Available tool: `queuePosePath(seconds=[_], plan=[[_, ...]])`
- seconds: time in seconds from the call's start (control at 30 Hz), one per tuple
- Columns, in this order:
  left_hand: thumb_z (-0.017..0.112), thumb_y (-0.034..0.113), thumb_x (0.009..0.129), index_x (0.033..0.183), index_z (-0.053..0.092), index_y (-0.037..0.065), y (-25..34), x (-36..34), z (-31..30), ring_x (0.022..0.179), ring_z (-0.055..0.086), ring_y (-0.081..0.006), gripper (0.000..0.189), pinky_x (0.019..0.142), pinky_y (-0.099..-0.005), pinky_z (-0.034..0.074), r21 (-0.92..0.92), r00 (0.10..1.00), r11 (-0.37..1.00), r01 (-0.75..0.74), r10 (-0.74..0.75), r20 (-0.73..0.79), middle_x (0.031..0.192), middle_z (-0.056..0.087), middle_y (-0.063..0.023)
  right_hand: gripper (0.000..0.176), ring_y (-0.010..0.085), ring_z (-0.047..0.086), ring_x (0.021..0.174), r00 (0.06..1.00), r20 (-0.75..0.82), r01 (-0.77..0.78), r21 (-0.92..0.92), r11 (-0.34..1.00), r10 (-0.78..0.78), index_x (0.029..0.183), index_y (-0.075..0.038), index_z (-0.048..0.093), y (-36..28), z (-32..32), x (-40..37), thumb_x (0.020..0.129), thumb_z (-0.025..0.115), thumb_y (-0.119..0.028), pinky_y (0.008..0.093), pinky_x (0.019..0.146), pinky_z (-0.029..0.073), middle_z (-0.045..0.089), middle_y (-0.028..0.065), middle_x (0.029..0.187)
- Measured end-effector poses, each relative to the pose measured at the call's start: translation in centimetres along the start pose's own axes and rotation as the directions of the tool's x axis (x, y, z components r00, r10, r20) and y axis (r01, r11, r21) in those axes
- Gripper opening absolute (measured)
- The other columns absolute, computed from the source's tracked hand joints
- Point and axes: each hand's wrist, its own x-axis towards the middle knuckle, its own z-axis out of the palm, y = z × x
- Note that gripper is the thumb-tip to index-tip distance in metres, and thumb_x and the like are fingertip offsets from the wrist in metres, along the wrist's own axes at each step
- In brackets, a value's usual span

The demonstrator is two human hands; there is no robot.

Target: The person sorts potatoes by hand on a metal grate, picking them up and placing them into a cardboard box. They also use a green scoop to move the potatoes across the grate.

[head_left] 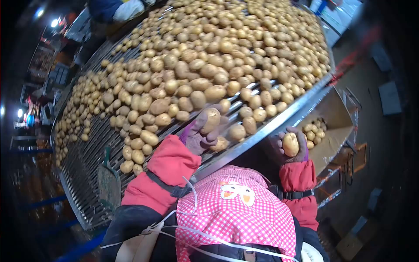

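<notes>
Over the near edge of the sorting table, my gloved left hand (201, 131) is closed around a potato (212, 119). A few loose potatoes (237, 132) lie on the slats just right of it. My gloved right hand (286, 146) is beyond the table's metal rim, with its fingers wrapped round another potato (290, 145). Close to that hand stands a cardboard box (338, 111) with several potatoes (315, 131) in it. A large heap of potatoes (205, 56) covers much of the slatted table (83, 192).
A green scoop-like tool (108, 183) rests on the slats at the left. The metal rim (262, 133) runs between me and the potatoes. Another person's sleeve and pale glove (128, 9) show at the far side. More cartons (389, 98) stand on the floor at right.
</notes>
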Motion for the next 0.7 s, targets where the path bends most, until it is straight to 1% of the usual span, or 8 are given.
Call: queuePosePath(seconds=[0.17,0.3,0.47,0.53,0.57,0.63,0.67,0.7], plan=[[0.047,0.050,0.096,0.133,0.051,0.007,-6.1,6.6,5.5,0.039,0.035,-0.0075,0.057,0.036,-0.0235,0.028,-0.067,0.959,0.956,0.284,-0.283,0.026,0.093,0.066,-0.0167,0.035,0.0284,0.061,0.071,0.972,-0.174,0.195,0.217,0.956,-0.159,0.113,-0.010,0.056,-3.2,-11.2,-7.6,0.096,0.053,-0.040,0.0328,0.049,0.050,0.064,0.0168,0.096],[0.039,0.058,0.096,0.127,0.055,0.010,-12.3,10.4,12.7,0.036,0.032,-0.0073,0.060,0.034,-0.0230,0.025,0.198,0.893,0.872,0.448,-0.448,-0.048,0.061,0.054,-0.0046,0.039,0.0283,0.062,0.082,0.908,-0.251,0.397,0.269,0.878,-0.334,0.118,-0.013,0.056,-4.8,-20.3,-14.7,0.098,0.048,-0.045,0.0354,0.053,0.054,0.061,0.0154,0.102],[0.042,0.058,0.096,0.127,0.054,0.010,-19.5,14.2,16.1,0.046,0.042,-0.0096,0.058,0.045,-0.0231,0.036,0.521,0.857,0.715,0.466,-0.512,-0.063,0.071,0.055,-0.0043,0.037,0.0256,0.062,0.086,0.782,-0.448,0.587,0.295,0.754,-0.433,0.119,-0.013,0.057,-5.6,-29.7,-21.1,0.097,0.051,-0.042,0.0354,0.059,0.055,0.060,0.0136,0.111],[0.045,0.055,0.097,0.129,0.052,0.010,-23.0,16.2,14.8,0.064,0.052,-0.0122,0.056,0.054,-0.0247,0.043,0.738,0.859,0.582,0.341,-0.512,0.008,0.086,0.059,-0.0072,0.040,0.0210,0.061,0.092,0.549,-0.662,0.637,-0.063,0.768,-0.510,0.125,-0.011,0.053,-6.3,-33.0,-21.1,0.096,0.054,-0.039,0.0330,0.070,0.055,0.059,0.0140,0.116],[0.047,0.048,0.097,0.126,0.051,0.009,-23.8,16.3,14.8,0.064,0.053,-0.0151,0.049,0.055,-0.0268,0.045,0.862,0.858,0.495,0.111,-0.486,0.168,0.092,0.058,-0.0110,0.042,0.0187,0.061,0.095,0.412,-0.743,0.582,-0.232,0.780,-0.528,0.128,-0.010,0.051,-6.5,-34.9,-21.2,0.096,0.055,-0.038,0.0318,0.076,0.054,0.058,0.0142,0.118],[0.052,0.033,0.096,0.119,0.047,0.007,-25.5,16.5,14.8,0.066,0.056,-0.0210,0.035,0.058,-0.0310,0.047,0.878,0.787,0.256,-0.403,-0.393,0.476,0.104,0.056,-0.0187,0.049,0.0162,0.061,0.098,0.202,-0.582,0.113,-0.785,0.609,-0.788,0.133,-0.008,0.047,-7.9,-38.4,-19.7,0.095,0.057,-0.037,0.0282,0.082,0.053,0.058,0.0137,0.119],[0.055,0.029,0.094,0.119,0.047,0.007,-26.8,16.3,14.1,0.072,0.059,-0.0260,0.034,0.063,-0.0342,0.050,0.858,0.778,0.263,-0.442,-0.364,0.512,0.110,0.054,-0.0218,0.055,0.0177,0.059,0.103,0.257,-0.442,0.259,-0.825,0.502,-0.859,0.140,-0.005,0.039,-7.9,-36.7,-18.5,0.096,0.055,-0.035,0.0247,0.084,0.050,0.055,0.0130,0.122],[0.054,0.031,0.095,0.125,0.043,0.007,-28.5,15.3,13.2,0.081,0.060,-0.0253,0.040,0.067,-0.0345,0.052,0.855,0.770,0.264,-0.447,-0.373,0.518,0.112,0.054,-0.0199,0.057,0.0217,0.056,0.108,0.510,-0.337,0.551,-0.579,0.601,-0.792,0.144,-0.005,0.034,-8.8,-27.1,-18.5,0.098,0.052,-0.033,0.0256,0.082,0.050,0.051,0.0131,0.128]])
